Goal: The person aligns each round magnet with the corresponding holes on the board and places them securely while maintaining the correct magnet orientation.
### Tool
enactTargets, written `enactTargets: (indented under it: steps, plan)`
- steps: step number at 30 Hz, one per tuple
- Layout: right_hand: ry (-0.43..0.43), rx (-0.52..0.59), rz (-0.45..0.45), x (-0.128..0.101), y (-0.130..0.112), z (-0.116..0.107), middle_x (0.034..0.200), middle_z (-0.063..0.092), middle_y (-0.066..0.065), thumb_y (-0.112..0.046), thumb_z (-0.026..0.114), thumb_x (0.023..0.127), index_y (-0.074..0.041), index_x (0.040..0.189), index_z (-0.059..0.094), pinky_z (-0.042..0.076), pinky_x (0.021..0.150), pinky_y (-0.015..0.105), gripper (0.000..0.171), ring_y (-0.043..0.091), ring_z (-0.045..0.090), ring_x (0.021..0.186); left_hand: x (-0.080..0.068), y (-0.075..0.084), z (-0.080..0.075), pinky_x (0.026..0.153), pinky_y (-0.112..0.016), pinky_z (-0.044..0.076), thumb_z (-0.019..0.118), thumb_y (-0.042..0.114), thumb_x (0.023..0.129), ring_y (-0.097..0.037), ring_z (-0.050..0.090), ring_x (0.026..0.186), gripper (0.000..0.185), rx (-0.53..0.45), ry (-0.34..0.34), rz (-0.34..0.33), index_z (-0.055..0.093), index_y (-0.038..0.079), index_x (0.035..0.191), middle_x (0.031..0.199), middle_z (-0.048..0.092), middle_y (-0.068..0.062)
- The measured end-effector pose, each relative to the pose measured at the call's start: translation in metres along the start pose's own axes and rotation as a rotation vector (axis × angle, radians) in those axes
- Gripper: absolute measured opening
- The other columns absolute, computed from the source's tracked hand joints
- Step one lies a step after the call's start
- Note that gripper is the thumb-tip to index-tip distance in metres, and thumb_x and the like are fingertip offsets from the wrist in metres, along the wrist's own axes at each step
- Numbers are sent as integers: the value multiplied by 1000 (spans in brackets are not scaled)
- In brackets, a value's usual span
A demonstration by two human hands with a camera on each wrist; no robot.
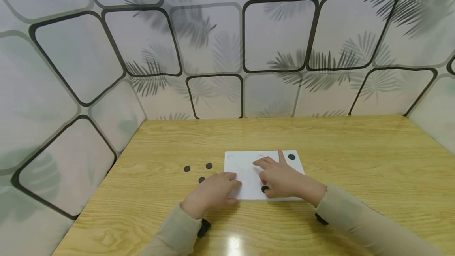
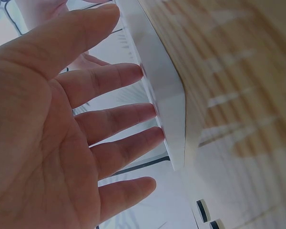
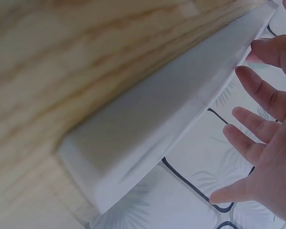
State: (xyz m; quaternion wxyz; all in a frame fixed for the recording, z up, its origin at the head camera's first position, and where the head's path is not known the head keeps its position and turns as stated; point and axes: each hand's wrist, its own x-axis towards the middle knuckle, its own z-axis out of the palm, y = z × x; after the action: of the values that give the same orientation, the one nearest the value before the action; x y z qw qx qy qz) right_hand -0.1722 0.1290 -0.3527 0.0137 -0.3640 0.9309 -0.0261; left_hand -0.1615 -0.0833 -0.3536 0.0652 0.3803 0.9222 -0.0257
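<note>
A white board [image 1: 247, 171] with faint round recesses lies flat on the table. One black disc [image 1: 291, 157] sits in its far right corner. Another black disc [image 1: 265, 189] is near the front edge, partly covered by my right hand [image 1: 283, 177]. That hand's thumb is right at this disc, while its other fingers spread over the board. My left hand [image 1: 217, 191] lies over the board's left side, fingers extended. In the left wrist view, several fingertips [image 2: 150, 110] meet the board's edge, and the palm holds nothing.
Left of the board, loose black discs lie on the wooden table [image 1: 160, 192]: one far left [image 1: 187, 168], one near the board [image 1: 209, 165], and one beside my left hand [image 1: 202, 179]. A patterned curtain-like backdrop [image 1: 213, 50] stands behind the table and along its sides.
</note>
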Motion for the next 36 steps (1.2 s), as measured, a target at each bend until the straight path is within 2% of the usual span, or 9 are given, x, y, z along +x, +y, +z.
enactTargets:
  steps: [6,11,15,21,24,29,36]
  plan:
    - [-5,1,13,-1,0,-2,128,44,9,-23,70,69,-22,60,55,9,87,72,18,30,33,121,-1,1,-1,93,-33,38,60,41,82,-19,44,114,44,-3,-3,-3,57,15,117,124,48,-5]
    - [36,-2,35,-5,1,-7,127,44,9,-26,71,70,-22,63,58,12,89,71,16,29,36,119,0,2,-2,92,-32,39,60,41,82,-19,45,113,44,-1,-3,-2,58,14,117,123,49,-4]
    - [112,5,16,-10,5,-10,126,46,12,-25,72,71,-20,65,58,15,88,71,16,31,39,116,0,1,-1,93,-32,38,60,41,82,-19,45,114,44,-5,-5,-9,58,15,117,124,48,-4]
    - [273,54,-13,-22,13,-15,120,49,16,-19,73,69,-15,72,57,22,90,66,16,33,44,111,1,0,1,95,-31,36,60,41,81,-19,44,115,44,-4,-1,-7,58,15,117,125,48,-5]
    - [312,94,-6,-30,18,-19,119,49,17,-15,72,70,-15,75,59,24,91,63,14,33,45,110,2,1,1,95,-31,36,61,41,81,-20,44,115,44,-1,-3,-2,58,14,117,125,48,-5]
    - [337,136,10,-41,20,-25,119,50,17,-14,71,71,-14,80,61,26,92,60,14,32,46,109,3,2,-1,95,-32,36,61,40,81,-20,43,116,44,-1,-5,2,58,14,117,126,48,-6]
    - [348,143,-16,-47,22,-28,116,53,15,-14,72,70,-7,89,63,34,89,54,22,30,50,103,4,2,-4,96,-32,35,60,40,82,-21,43,116,44,-11,-16,-1,57,14,118,126,47,-6]
